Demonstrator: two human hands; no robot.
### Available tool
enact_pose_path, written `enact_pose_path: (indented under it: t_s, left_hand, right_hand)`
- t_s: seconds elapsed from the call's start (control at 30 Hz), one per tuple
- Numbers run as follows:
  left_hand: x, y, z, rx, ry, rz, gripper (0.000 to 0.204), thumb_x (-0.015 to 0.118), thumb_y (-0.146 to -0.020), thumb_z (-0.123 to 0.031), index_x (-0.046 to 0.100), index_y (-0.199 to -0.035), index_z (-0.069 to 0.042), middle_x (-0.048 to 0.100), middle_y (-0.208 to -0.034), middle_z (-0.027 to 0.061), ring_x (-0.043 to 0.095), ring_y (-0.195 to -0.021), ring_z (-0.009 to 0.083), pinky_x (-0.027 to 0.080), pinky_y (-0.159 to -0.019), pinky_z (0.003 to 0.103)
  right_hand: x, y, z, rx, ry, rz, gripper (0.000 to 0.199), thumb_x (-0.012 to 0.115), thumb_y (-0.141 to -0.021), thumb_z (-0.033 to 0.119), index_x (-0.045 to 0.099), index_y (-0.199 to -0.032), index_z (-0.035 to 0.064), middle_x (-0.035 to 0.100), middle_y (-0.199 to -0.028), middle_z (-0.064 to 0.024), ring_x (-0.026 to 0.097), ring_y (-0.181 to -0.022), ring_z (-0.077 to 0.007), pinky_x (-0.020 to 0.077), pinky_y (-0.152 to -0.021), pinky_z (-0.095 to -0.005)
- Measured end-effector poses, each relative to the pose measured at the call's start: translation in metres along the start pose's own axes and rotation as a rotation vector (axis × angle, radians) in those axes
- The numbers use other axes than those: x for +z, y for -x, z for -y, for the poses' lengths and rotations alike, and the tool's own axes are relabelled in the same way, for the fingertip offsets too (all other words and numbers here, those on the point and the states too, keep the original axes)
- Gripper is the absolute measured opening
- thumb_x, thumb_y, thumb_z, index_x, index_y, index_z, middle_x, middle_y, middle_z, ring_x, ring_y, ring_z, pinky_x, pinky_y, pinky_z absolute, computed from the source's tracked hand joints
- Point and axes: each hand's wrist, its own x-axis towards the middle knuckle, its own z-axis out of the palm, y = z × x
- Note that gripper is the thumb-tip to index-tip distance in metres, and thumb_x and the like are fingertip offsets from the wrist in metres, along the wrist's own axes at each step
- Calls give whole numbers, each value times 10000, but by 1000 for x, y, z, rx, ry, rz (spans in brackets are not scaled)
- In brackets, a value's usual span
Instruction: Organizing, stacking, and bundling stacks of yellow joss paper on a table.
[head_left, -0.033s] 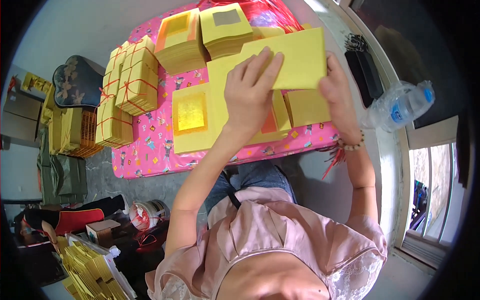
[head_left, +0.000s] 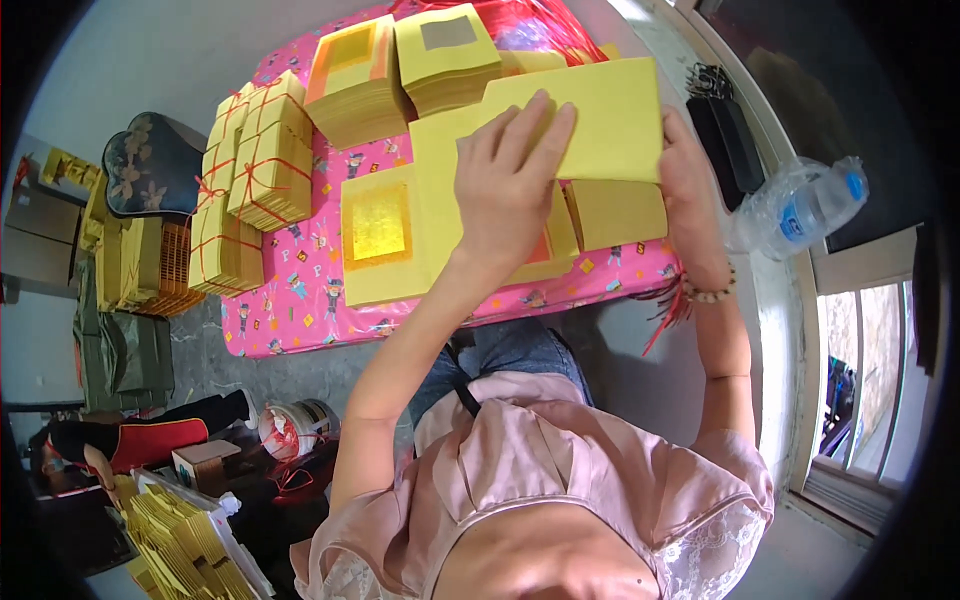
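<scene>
A large yellow paper sheet [head_left: 615, 110], folded or stacked, lies tilted over other yellow paper on the pink table. My left hand [head_left: 505, 190] rests on it with fingers stretched out and apart; its thumb is hidden. At the right edge, my right hand [head_left: 690, 175] holds the sheet, its fingertips partly hidden by the paper. Below and left of my left hand is a yellow stack with a shiny gold square [head_left: 378, 223]. A plain yellow stack [head_left: 620, 215] sits under the sheet near my right hand. A beaded bracelet [head_left: 710, 296] with red tassels circles my right wrist.
Bundles tied with red string [head_left: 270, 170] stand on the pink table cover [head_left: 300, 325] at left. Tall paper stacks [head_left: 355, 95] are behind. A plastic bottle [head_left: 805, 215] and a black case [head_left: 730, 150] lie on the right ledge. Another person's arm [head_left: 100, 465] reaches yellow paper at lower left.
My right hand has shifted slightly right along the sheet's edge. My left hand and the sheet have moved slightly right.
</scene>
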Motion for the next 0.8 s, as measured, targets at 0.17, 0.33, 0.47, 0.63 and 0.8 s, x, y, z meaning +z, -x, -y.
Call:
enact_pose_path:
  t_s: [0.17,0.33,0.47,0.63,0.8]
  left_hand:
    - [34,5,-40,8,-24,65,582,633,-746,-67,648,-1311,-207,595,-1328,102,563,-1188,322,442,-973,470]
    - [45,49,-102,93,196,209,616,643,-786,-111,565,-1392,-190,492,-1417,163,461,-1319,373,375,-1059,531]
    - [64,124,-123,145,313,518,674,708,-784,-218,515,-1417,-90,451,-1434,192,418,-1349,391,356,-1079,526]
    - [96,169,-113,-150,273,728,863,702,-858,-385,312,-1489,56,369,-1467,278,326,-1384,442,272,-1152,532]
    - [114,180,-105,-176,207,773,884,651,-886,-452,284,-1501,67,320,-1501,282,268,-1416,439,212,-1187,530]
  right_hand:
    - [-53,25,1,349,-212,-20,450,583,-997,104,440,-1394,-51,607,-1308,-164,611,-1190,-170,512,-983,-292]
    - [-110,47,-58,326,-231,-134,455,554,-1019,128,420,-1430,-14,612,-1318,-119,610,-1195,-172,509,-996,-308]
    - [-155,65,-112,423,-94,-144,420,527,-1036,154,430,-1417,7,619,-1306,-110,616,-1176,-163,502,-986,-288]
    - [-171,78,-172,456,-94,-37,392,519,-1039,147,437,-1397,10,623,-1289,-117,618,-1156,-157,497,-975,-282]
    - [-165,79,-208,437,32,-33,360,511,-1032,105,454,-1370,-4,635,-1257,-102,617,-1127,-148,455,-1010,-297]
